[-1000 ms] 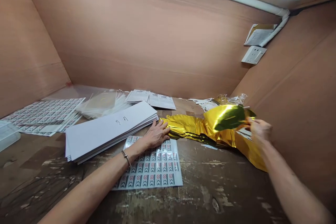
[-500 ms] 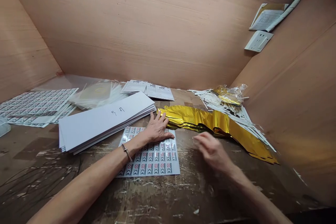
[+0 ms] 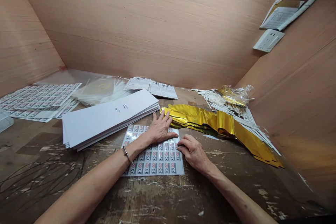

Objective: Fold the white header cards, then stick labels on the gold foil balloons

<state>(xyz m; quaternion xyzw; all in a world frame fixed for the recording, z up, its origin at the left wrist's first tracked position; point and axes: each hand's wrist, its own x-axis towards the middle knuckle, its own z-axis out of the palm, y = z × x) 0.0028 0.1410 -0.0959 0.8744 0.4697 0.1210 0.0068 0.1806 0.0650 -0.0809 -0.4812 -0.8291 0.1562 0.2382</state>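
Note:
A sheet of small printed stickers [image 3: 154,159] lies flat on the worn wooden table [image 3: 168,196] in front of me. My left hand [image 3: 159,129] rests flat on the sheet's top edge, fingers spread, beside the end of a crumpled gold foil strip [image 3: 217,124]. My right hand [image 3: 193,152] sits at the sheet's right edge, with its curled fingertips pinching at a sticker there. What the fingertips grip is too small to make out.
A stack of long white cards [image 3: 107,119] lies left of the sheet. Further sticker sheets [image 3: 39,99], clear plastic bags [image 3: 99,89] and leaflets [image 3: 152,87] lie behind. White sticks [image 3: 236,112] and a bagged gold bundle [image 3: 235,96] sit at right. A wall socket [image 3: 267,40] is mounted on the plywood wall.
My right hand let go of the gold foil, which dropped flat on the table, and came left to the sticker sheet's right edge. My left hand stayed put.

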